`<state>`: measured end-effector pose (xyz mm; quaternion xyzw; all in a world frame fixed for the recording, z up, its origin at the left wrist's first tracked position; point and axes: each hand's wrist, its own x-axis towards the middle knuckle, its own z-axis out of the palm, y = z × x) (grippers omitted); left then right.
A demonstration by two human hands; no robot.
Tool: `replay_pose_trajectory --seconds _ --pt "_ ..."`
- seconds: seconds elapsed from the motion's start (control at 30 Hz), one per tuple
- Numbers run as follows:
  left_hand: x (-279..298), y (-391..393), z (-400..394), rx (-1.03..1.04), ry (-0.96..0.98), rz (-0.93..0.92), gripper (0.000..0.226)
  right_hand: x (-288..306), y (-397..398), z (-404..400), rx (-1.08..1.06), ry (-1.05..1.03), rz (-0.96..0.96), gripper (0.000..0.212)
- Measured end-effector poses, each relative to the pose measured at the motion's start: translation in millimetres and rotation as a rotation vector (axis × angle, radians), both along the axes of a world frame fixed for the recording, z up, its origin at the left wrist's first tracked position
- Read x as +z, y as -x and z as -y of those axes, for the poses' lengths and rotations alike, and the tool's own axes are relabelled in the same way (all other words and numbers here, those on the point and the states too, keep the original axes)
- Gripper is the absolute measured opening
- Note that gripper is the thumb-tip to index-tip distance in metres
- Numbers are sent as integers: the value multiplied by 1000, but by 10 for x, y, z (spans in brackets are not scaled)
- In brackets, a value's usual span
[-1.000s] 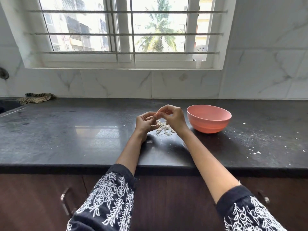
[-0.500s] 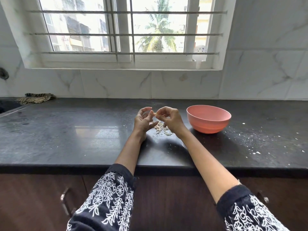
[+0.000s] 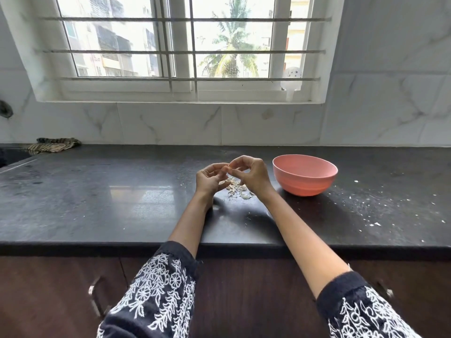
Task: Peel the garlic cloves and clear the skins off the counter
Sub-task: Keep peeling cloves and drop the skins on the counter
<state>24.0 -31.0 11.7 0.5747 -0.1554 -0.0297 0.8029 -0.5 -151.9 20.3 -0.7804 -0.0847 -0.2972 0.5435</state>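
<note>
Above the dark counter point(image 3: 97, 203), I see the left hand point(image 3: 210, 179) and right hand point(image 3: 251, 175) meeting fingertip to fingertip, both with curled fingers pinching a small garlic clove point(image 3: 226, 168) between them. Under the hands lies a pile of garlic skins point(image 3: 238, 190) on the counter. Just right of the right hand stands a pink bowl point(image 3: 305, 175); I cannot see inside it. White flecks point(image 3: 375, 224) dot the counter's right side. At far left lies a striped cloth point(image 3: 52, 145).
</note>
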Motion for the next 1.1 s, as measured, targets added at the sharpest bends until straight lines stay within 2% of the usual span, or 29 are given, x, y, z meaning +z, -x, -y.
replay_pose_trajectory --seconds 0.2,0.4,0.73,0.87,1.1 --pt "6 -7 -10 21 19 -3 7 30 30 -9 30 -76 -15 28" --pt "6 2 -12 45 -6 47 9 -18 -16 18 -67 61 20 8" --pt "-9 -3 -25 62 -18 104 13 -39 -49 28 -159 207 34 13" --pt "4 2 -22 67 -50 136 17 -43 -46 39 -180 266 38 9" --pt "6 -1 -19 87 -47 149 16 -35 -24 38 -178 265 50 6"
